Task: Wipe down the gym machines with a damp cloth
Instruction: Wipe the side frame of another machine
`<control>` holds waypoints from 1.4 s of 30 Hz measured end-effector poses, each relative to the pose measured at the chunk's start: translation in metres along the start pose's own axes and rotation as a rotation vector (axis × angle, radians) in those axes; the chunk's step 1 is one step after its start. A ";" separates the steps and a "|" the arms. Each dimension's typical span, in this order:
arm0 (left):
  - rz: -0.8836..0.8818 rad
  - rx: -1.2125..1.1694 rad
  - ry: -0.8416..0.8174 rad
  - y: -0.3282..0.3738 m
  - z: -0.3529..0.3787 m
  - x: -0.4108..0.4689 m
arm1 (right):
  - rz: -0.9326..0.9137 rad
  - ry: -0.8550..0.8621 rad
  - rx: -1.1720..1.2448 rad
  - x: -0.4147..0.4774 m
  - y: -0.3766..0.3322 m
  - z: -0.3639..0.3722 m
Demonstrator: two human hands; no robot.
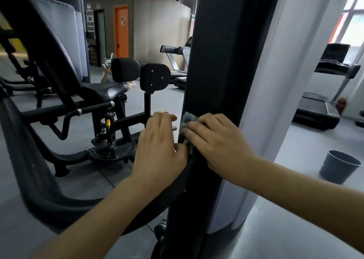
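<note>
Blue-grey cloth (189, 119) lies on front face of machine's black upright column (216, 62), at its L edge. R hand (218, 144) laid flat over cloth, fingers straight and together, pressing it to column, no curl round it. L hand (159, 146) just beside, at column's L edge. Fingers near straight, closed on nothing, thumb tip touching cloth's lower tail. Grey shroud (275, 81) adj. to column on R. Grey bucket (338, 166) upright on floor (295, 140), R side, well apart from hands. Treadmill (317, 111) beyond bucket. Black seat (106, 90) and two pads (125, 70) L of hands. Orange door (121, 30) in bkgd.
</note>
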State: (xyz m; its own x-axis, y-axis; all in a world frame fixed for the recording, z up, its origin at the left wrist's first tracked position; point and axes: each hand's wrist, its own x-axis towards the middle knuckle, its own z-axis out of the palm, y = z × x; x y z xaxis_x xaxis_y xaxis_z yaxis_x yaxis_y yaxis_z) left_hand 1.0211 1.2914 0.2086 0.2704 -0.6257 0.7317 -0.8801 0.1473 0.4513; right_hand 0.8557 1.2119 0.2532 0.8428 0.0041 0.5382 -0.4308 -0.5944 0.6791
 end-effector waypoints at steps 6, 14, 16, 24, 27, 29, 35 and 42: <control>-0.076 0.019 -0.038 0.006 0.003 -0.012 | -0.059 0.012 0.033 -0.034 0.013 -0.003; -0.041 0.128 -0.090 0.009 -0.002 -0.006 | -0.004 -0.148 0.030 0.029 -0.009 0.011; -0.042 0.177 -0.106 0.009 -0.001 -0.007 | 0.007 -0.091 0.058 0.013 -0.003 0.002; -0.007 0.044 -0.115 0.020 -0.008 -0.007 | -0.115 -0.045 0.030 -0.032 0.032 -0.009; -0.060 -0.046 -0.141 0.027 -0.016 0.003 | -0.026 0.060 0.019 -0.004 0.056 -0.028; -0.085 -0.049 -0.159 0.029 -0.020 0.013 | 0.045 0.122 0.000 0.017 0.074 -0.042; -0.108 -0.089 -0.157 0.041 -0.029 0.037 | 0.007 0.117 -0.011 0.007 0.062 -0.029; -0.060 -0.143 -0.121 0.046 -0.041 0.050 | -0.193 0.111 -0.015 -0.003 0.060 -0.016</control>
State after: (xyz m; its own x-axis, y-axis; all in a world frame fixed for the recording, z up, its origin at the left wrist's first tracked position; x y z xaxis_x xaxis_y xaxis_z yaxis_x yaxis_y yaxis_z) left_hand 1.0103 1.2985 0.2873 0.2643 -0.7229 0.6384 -0.7970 0.2090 0.5666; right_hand 0.8221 1.1893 0.3011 0.8699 0.2054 0.4485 -0.2704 -0.5619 0.7817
